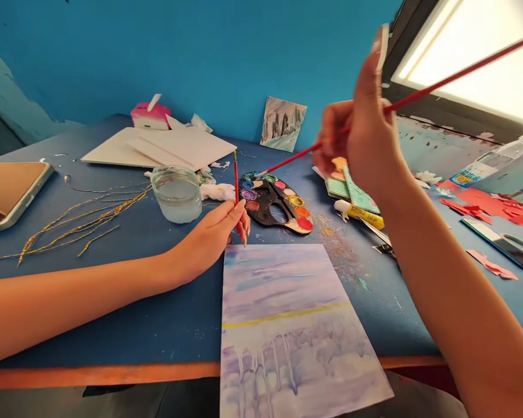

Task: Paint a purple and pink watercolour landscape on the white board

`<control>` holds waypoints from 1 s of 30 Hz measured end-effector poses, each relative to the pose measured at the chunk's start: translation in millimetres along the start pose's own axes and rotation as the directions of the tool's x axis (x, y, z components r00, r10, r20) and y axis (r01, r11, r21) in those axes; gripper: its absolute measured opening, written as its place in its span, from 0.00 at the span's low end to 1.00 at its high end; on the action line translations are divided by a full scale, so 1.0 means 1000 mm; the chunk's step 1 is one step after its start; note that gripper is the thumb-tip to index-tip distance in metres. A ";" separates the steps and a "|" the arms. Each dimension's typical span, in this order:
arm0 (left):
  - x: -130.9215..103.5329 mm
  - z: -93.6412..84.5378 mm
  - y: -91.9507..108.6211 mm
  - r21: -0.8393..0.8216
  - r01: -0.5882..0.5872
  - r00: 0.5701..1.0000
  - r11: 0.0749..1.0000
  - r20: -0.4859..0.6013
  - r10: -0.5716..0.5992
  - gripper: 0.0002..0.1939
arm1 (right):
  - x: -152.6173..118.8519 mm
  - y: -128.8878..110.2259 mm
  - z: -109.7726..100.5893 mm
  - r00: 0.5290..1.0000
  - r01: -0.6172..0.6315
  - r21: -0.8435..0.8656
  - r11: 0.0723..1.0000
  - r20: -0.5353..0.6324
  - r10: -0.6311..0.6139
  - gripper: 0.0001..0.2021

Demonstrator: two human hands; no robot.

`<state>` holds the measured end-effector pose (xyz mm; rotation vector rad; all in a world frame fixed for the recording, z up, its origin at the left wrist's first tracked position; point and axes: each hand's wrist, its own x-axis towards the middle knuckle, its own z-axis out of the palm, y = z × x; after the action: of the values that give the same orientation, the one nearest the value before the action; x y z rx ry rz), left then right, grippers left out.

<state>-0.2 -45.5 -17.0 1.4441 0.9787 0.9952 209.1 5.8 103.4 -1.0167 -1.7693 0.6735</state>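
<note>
In my right hand [361, 128], raised at the right, is a long red paintbrush [440, 87]. Its tip reaches down to the far edge of the black paint palette [268, 212], which has several coloured wells. A second, shorter red paintbrush [236, 177] stands upright in the closed fingers of my left hand [226, 226]. That hand rests at the top left corner of a painting [283, 360] in pale purple and blue with one yellow line. The painting's near end hangs over the table's front edge. Just left of the palette stands a jar of cloudy water [177, 197].
White boards [157, 145] and a pink tissue box [150, 118] lie at the back left. Yellow twine [100, 215] and a mirror [17, 191] are on the left. A small painting [283, 123] leans on the wall. A bottle [490, 159], red paper scraps [501, 206] and a phone [505, 244] sit right.
</note>
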 end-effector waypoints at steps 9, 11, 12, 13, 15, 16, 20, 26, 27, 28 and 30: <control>0.001 0.001 0.002 -0.034 -0.044 0.999 0.998 -0.004 0.043 0.19 | 0.015 0.036 0.040 0.999 0.046 -0.036 0.998 0.027 -0.045 0.26; 0.001 0.002 0.002 -0.023 -0.032 0.999 0.999 -0.019 0.031 0.19 | 0.017 0.043 0.040 0.998 0.055 -0.023 0.998 0.020 -0.055 0.28; 0.001 0.002 0.002 -0.022 -0.029 0.999 0.999 -0.024 0.029 0.18 | 0.018 0.046 0.040 0.998 0.053 -0.016 0.998 0.032 -0.052 0.28; 0.001 0.002 0.002 -0.020 -0.030 0.999 0.999 -0.026 0.029 0.18 | 0.018 0.047 0.039 0.998 0.046 -0.010 0.999 0.048 -0.046 0.29; 0.001 0.002 0.001 -0.016 -0.027 0.999 0.999 -0.028 0.027 0.18 | 0.018 0.051 0.039 0.995 0.020 -0.002 1.000 0.096 -0.020 0.29; 0.001 0.002 0.000 -0.015 -0.027 0.999 1.000 -0.031 0.027 0.18 | 0.018 0.054 0.040 0.992 0.007 -0.007 1.000 0.126 -0.006 0.29; 0.001 0.000 -0.003 0.008 -0.037 0.999 0.999 -0.016 0.037 0.19 | 0.015 0.068 0.048 0.976 -0.035 -0.096 0.995 0.211 0.055 0.28; -0.001 0.000 -0.002 0.066 -0.035 0.999 0.997 -0.007 0.036 0.20 | 0.017 0.076 0.057 0.980 -0.104 -0.103 0.989 0.159 0.119 0.31; -0.001 0.001 -0.001 0.074 -0.034 0.999 0.997 -0.007 0.034 0.20 | 0.018 0.076 0.057 0.981 -0.110 -0.088 0.990 0.149 0.122 0.31; -0.001 0.001 0.000 0.079 -0.032 0.999 0.996 -0.007 0.033 0.20 | 0.018 0.076 0.057 0.981 -0.116 -0.082 0.990 0.144 0.127 0.31; -0.001 0.001 0.001 0.083 -0.029 1.000 0.996 -0.005 0.029 0.20 | 0.017 0.077 0.058 0.980 -0.119 -0.094 0.988 0.151 0.133 0.31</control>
<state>0.6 -47.0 -16.4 1.5280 1.0166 0.9909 178.9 59.4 27.4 -1.1688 -1.8944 0.7809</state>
